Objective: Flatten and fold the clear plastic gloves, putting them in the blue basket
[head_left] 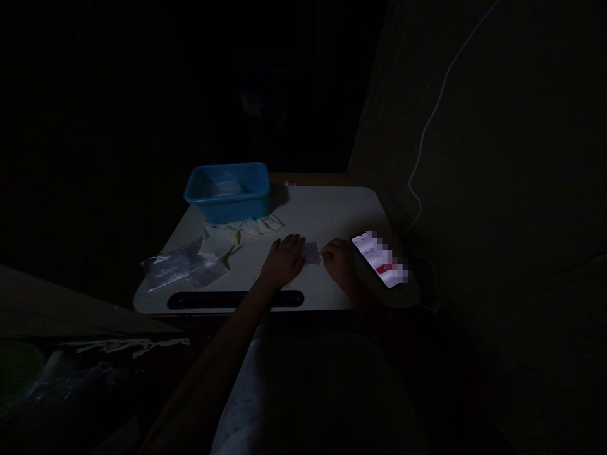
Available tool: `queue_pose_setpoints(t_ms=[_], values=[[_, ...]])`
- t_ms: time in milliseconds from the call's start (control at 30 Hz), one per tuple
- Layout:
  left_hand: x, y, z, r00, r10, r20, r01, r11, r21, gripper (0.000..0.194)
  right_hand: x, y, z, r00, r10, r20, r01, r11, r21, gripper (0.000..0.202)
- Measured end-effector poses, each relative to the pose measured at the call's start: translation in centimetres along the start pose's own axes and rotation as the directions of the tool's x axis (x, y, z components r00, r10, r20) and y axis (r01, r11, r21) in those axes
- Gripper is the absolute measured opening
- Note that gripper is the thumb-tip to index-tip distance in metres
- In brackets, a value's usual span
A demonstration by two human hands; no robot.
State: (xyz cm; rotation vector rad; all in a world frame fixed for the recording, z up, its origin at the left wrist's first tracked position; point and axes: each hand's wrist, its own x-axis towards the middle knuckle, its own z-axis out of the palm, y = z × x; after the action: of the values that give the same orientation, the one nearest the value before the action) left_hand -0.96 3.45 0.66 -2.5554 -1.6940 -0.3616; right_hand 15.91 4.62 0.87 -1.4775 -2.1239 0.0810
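A small clear plastic bag (312, 253), thin and square, lies flat on the white table (327, 208) between my hands. My left hand (283, 260) rests palm down with its fingers stretched out, its fingertips at the bag's left edge. At the opposite edge, my right hand (339, 260) has curled fingers, with thumb and forefinger pinched at the bag's right side. Dim light hides the exact contact there. Left of my left hand lie larger clear plastic bags (173, 264) in a loose pile, beside a pair of scissors (232, 251), partly lost in shadow.
A blue plastic basin (232, 205) stands at the table's back left, with pale flat material inside. Crumpled white paper (260, 224) lies before it. A lit phone (379, 259) lies at the right edge. A white cable (441, 95) hangs along the wall. A dark slot (203, 300) runs along the front.
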Motion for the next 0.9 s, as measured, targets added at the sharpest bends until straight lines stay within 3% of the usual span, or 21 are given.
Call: queue_pose_setpoints(t_ms=[100, 233, 500, 733, 800, 900], values=[[0.0, 0.0, 0.0, 1.0, -0.004, 0.01, 0.004, 1.0, 0.019, 0.049, -0.3, -0.6, -0.1, 0.996, -0.084, 0.014, 0.085, 0.995, -0.047, 0.03], [0.1, 0.0, -0.1, 0.999, 0.002, 0.049, -0.004, 0.999, 0.049, 0.05, -1.0, -1.5, 0.4, 0.966, -0.229, 0.117, 0.247, 0.954, -0.17, 0.046], [0.0, 0.0, -0.1, 0.999, -0.01, 0.042, 0.007, 0.998, 0.058, 0.05, -1.4, -1.8, 1.1, 0.961, -0.177, 0.214, 0.229, 0.94, -0.252, 0.062], [0.1, -0.3, -0.2, 0.975, -0.174, -0.142, 0.174, 0.985, -0.007, 0.046, -1.1, -2.1, 0.6, 0.943, -0.127, 0.309, 0.202, 0.953, -0.225, 0.076], [0.0, -0.3, -0.4, 0.972, -0.154, -0.178, 0.149, 0.988, -0.037, 0.046, -1.1, -2.1, 0.4, 0.933, -0.124, 0.337, 0.204, 0.956, -0.212, 0.082], [-0.3, -0.1, -0.6, 0.99, 0.014, -0.138, -0.021, 0.999, -0.05, 0.047, -0.9, -2.0, 0.5, 0.926, -0.122, 0.356, 0.2, 0.961, -0.19, 0.088]])
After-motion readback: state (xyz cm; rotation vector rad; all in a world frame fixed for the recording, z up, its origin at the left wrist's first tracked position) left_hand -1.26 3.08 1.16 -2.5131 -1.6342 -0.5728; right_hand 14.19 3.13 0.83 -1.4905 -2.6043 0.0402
